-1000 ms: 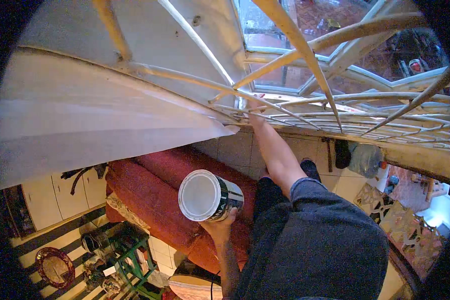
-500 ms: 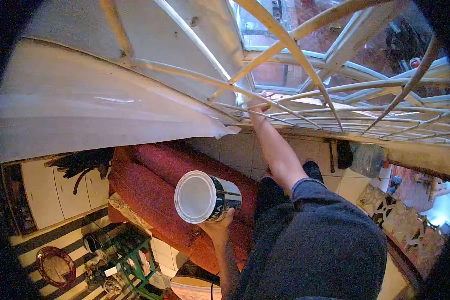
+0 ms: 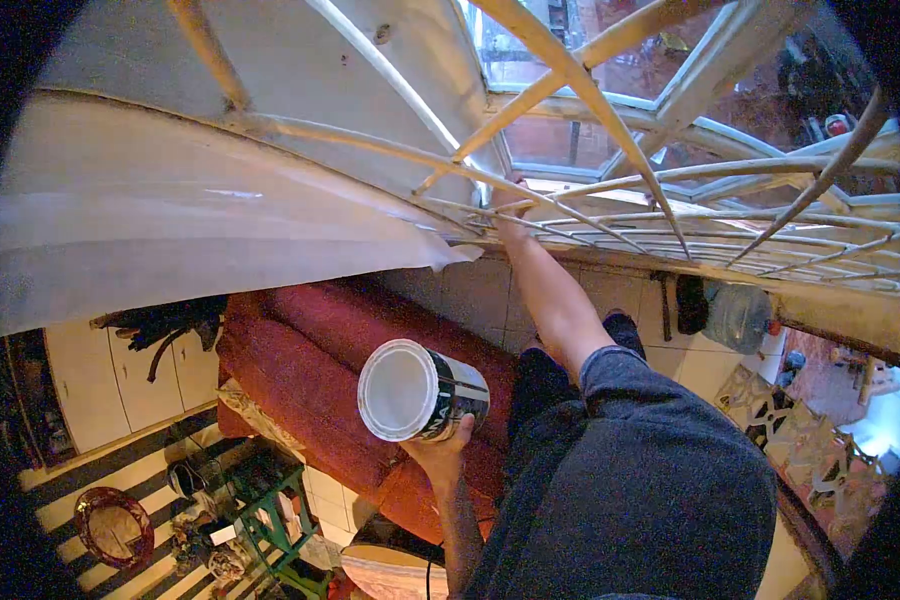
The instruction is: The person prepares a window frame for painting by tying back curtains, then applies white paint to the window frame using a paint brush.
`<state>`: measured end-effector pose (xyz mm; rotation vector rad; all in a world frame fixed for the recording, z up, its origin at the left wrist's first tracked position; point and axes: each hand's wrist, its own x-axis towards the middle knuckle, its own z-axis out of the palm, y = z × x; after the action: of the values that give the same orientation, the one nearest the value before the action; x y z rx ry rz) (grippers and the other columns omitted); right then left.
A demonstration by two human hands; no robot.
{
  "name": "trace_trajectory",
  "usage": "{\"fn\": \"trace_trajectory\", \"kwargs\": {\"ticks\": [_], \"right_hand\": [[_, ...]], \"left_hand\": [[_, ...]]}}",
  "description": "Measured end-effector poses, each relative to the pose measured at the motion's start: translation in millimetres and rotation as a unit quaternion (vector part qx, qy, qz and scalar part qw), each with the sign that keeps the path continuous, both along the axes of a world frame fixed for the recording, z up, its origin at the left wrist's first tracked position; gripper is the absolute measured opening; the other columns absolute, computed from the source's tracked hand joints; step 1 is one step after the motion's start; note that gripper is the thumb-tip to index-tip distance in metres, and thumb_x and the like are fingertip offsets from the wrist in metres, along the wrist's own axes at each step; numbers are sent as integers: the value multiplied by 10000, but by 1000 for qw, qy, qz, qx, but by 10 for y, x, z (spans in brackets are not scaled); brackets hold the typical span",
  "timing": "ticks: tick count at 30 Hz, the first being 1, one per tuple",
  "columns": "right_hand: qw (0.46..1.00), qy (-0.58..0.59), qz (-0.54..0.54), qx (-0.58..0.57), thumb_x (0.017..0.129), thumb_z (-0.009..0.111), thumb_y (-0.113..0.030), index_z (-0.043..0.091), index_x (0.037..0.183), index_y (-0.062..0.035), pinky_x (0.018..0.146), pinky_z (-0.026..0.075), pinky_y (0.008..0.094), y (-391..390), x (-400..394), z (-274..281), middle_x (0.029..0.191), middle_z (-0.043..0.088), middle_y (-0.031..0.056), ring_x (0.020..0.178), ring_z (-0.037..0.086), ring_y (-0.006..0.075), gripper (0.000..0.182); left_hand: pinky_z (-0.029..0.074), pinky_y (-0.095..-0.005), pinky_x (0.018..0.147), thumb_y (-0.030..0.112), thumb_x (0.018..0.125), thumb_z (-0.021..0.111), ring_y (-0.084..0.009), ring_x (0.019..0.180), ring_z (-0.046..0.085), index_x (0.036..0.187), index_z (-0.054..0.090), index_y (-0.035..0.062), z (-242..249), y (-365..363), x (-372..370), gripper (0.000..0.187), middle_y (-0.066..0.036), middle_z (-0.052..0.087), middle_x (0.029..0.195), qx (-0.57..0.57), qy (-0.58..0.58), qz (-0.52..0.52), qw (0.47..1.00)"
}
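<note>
A paint can with a white rim and a dark label is tilted sideways, its open whitish mouth facing left. My left hand is closed around its lower side. Through the bars of the cream window grille reaches my right hand, at the corner where the window frame meets the wall. Its fingers look curled, partly hidden by the bars. A small whitish patch shows beside them, and what they hold cannot be made out.
A white sheet hangs along the wall at left. Below are a red sofa, a green stand and a round-framed mirror or plate. A large clear water bottle stands at right, near a patterned panel.
The paint can and my left hand have shifted slightly right, and the can's mouth has turned a little. My right hand has moved slightly at the same window corner.
</note>
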<state>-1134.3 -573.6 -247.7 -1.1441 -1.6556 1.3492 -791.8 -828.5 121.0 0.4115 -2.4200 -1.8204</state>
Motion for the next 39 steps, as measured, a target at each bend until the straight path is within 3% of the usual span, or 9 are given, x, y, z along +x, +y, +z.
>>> {"fn": "trace_trajectory", "kwargs": {"ticks": [6,7,10,22,24,26,31,33,39], "right_hand": [[967,-90,-160,-179,934,560,-303,632,1053,-3,722,492,409,140,46,682,940,645,168,892,603,258,331],[978,24,-150,-145,947,560,-318,608,1014,20,760,496,423,159,87,781,935,650,179,871,621,306,348],[991,-38,-30,-124,951,544,-286,624,953,17,698,503,402,82,407,1545,794,643,172,743,629,305,314],[988,-82,-16,-131,960,514,-277,621,985,-12,601,495,419,-276,618,1647,734,620,138,669,628,299,288],[976,9,-22,-218,963,501,-300,614,1071,-14,621,497,454,-333,613,1442,769,614,140,684,626,327,326],[995,-18,-29,-90,976,483,-363,576,1025,-13,651,481,430,-389,528,1164,781,588,132,687,586,280,366],[944,197,-156,-215,1002,442,-276,507,979,-54,732,446,344,-318,520,1730,854,529,53,796,509,181,232],[956,174,-213,-101,1028,413,-263,508,993,-60,747,431,323,-296,393,1738,888,523,43,810,490,143,226],[955,187,-154,-171,985,539,-165,509,943,-77,727,449,316,-396,366,1744,803,439,10,761,460,145,102]], "left_hand": [[445,-469,1036,-10,616,874,-294,1194,490,1466,220,72,51,107,-74,1076,-166,399,1409,46,11,9,999],[446,-470,1036,-12,620,870,-294,1197,487,1465,220,74,92,137,-112,1069,-167,399,1410,48,7,12,999],[423,-464,1056,15,630,871,-291,1225,461,1471,217,93,234,178,-167,1069,-169,389,1425,80,-35,26,996],[354,-465,1123,52,577,903,-295,1296,437,1473,216,63,303,226,-279,1129,-150,389,1451,70,-5,18,997],[361,-464,1118,49,569,905,-294,1281,447,1466,237,68,304,287,-284,1119,-143,409,1433,102,-4,30,994],[419,-437,1052,-17,658,863,-292,1209,472,1454,293,112,55,71,-230,988,-140,430,1405,76,25,-13,997],[373,-458,1100,-19,585,864,-282,1256,456,1458,264,82,427,377,-294,1064,-143,422,1417,64,-2,0,998],[354,-464,1120,-31,562,859,-285,1275,449,1455,248,72,517,416,-300,1086,-147,413,1423,55,-30,13,998],[408,-420,1043,78,636,902,-281,1222,459,1437,302,13,399,323,-242,1003,-166,442,1394,-1,-21,-15,1000]]}}
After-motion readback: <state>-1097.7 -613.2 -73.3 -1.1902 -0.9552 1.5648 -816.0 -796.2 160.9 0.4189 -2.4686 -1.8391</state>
